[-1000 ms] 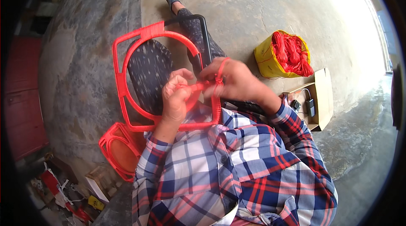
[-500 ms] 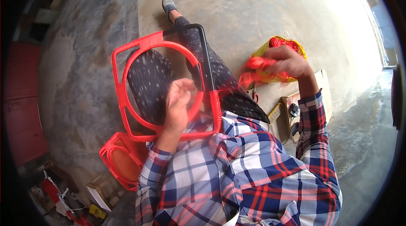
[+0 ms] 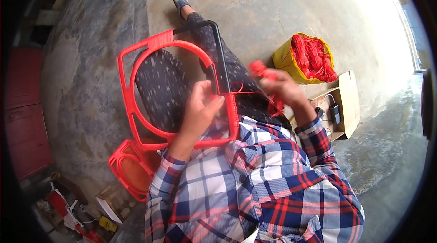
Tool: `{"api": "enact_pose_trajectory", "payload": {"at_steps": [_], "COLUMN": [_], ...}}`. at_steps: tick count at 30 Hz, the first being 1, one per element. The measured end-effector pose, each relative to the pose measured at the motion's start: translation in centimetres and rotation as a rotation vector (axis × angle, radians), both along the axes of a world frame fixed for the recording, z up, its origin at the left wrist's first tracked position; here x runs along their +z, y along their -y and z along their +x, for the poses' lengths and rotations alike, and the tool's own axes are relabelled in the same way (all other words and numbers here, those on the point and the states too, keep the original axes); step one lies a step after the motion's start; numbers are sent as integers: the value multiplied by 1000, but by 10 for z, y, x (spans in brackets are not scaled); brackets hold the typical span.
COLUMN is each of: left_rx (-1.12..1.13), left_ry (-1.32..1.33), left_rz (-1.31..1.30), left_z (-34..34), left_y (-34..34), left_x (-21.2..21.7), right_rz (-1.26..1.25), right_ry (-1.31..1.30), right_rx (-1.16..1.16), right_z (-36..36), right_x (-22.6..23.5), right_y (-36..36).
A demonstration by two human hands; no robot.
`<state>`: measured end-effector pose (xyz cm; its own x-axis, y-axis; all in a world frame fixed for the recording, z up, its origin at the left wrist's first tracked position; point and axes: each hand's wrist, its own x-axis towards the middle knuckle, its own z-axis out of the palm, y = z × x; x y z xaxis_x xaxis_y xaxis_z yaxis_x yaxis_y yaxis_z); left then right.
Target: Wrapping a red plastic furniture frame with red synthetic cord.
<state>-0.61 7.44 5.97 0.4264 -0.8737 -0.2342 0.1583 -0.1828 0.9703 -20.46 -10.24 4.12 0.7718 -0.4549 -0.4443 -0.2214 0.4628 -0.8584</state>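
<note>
A rectangular frame (image 3: 133,114) with a round ring inside lies across my lap. Red cord is wound tightly over most of it, while its upper right corner is bare black tubing (image 3: 221,56). My left hand (image 3: 200,108) reaches into the ring, thumb and fingers closed at the frame's right side where winding meets bare tube. To the right, my right hand (image 3: 284,89) grips a bundle of red cord (image 3: 258,68), slightly blurred. A taut strand (image 3: 249,92) runs from it to the frame, with a small loop standing up beside the tube.
A yellow container (image 3: 283,60) full of red cord bundles stands on the floor at right. Near it is an open cardboard box (image 3: 349,106) with a black device and cable. A second red-wound frame (image 3: 122,170) lies lower left, beside a wooden box (image 3: 111,204) and clutter.
My right hand has come down and left from over the yellow container, bringing the cord bundle nearer the frame. My left hand has moved right, onto the frame's side.
</note>
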Motion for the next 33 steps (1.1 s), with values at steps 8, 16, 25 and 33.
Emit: {"api": "enact_pose_trajectory", "payload": {"at_steps": [8, 16, 25, 33], "left_rx": [-111, -15, 54, 262], "left_ry": [-309, -487, -689, -371], "left_rz": [219, 228, 129, -166], "left_z": [4, 12, 16, -1], "left_y": [8, 10, 4, 8], "left_x": [10, 27, 5, 10], "right_rz": [-12, -18, -457, -1418], "right_ry": [64, -90, -175, 243], "right_rx": [-245, -212, -136, 453], "right_z": [2, -69, -13, 97], "right_x": [-7, -25, -11, 57], "right_y": [36, 9, 35, -11]}}
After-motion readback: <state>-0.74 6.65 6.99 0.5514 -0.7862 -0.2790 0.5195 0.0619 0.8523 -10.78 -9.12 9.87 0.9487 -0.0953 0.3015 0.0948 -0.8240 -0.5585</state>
